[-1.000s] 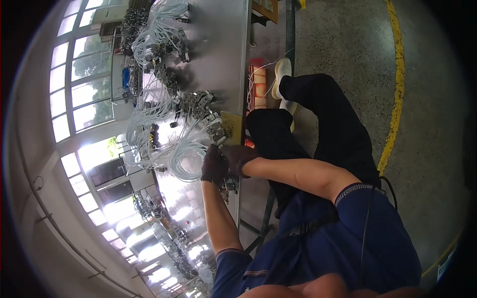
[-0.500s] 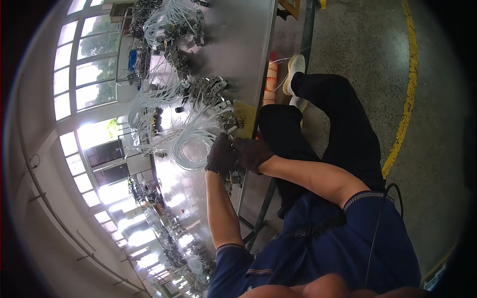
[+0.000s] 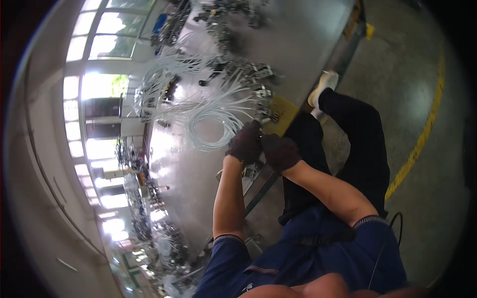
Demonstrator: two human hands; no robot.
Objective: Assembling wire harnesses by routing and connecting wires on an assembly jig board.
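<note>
Both hands are seen gloved in dark fabric and brought together at the near edge of the tabletop point(image 3: 303, 44). The left hand point(image 3: 245, 143) is held with the forearm bare and nearly straight, rising from a blue sleeve point(image 3: 226, 256) to the tabletop edge; its fingers are curled downward, and the grip appears clenched on something small, though what is held cannot be told from this view. The right hand point(image 3: 280, 151) is set just beside the left, touching it, with the forearm bent in from the right across the lap; its fingers are folded inward, and whether anything is grasped cannot be told.

A coil point(image 3: 211, 124) of white cable is noted lying flat on the tabletop, just beyond the left hand and near the edge. Its loose strands are fanned away toward a cluster of metal connectors point(image 3: 248, 72) farther in. A yellow pad point(image 3: 279, 113) is seen at the tabletop edge, just beyond the hands. Further bundles of white cable point(image 3: 159, 82) are spread toward the far side of the tabletop, under the windows.

The person is seated, dark trousers point(image 3: 348, 129) extended over the concrete floor point(image 3: 397, 64), with a yellow line point(image 3: 422, 134) painted on it.
</note>
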